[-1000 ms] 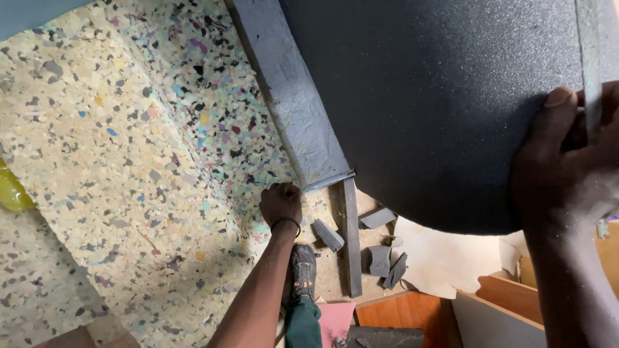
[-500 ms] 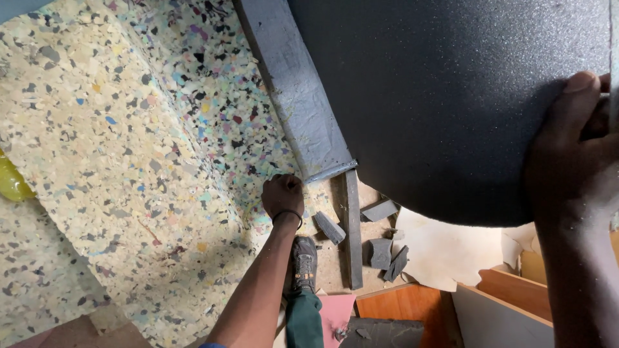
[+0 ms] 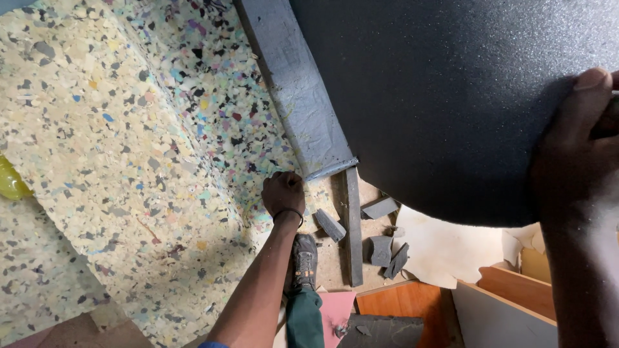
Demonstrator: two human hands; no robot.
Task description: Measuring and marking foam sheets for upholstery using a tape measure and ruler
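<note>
A large dark grey foam sheet fills the upper right, its thick paler edge running diagonally. My right hand grips the sheet's right side, thumb pressed on its face. My left hand reaches down, fingers closed at the corner where the grey sheet's edge meets a speckled multicolour foam block. I cannot tell exactly what the left fingers pinch.
Grey foam offcuts and a long grey strip lie on the floor. My shoe stands beside them. Wooden boards and a pale panel lie at the bottom right. A yellow object shows at the left edge.
The view has shifted slightly, so the grey sheet and my right hand appear a little further right. My left hand stays at the sheet's corner.
</note>
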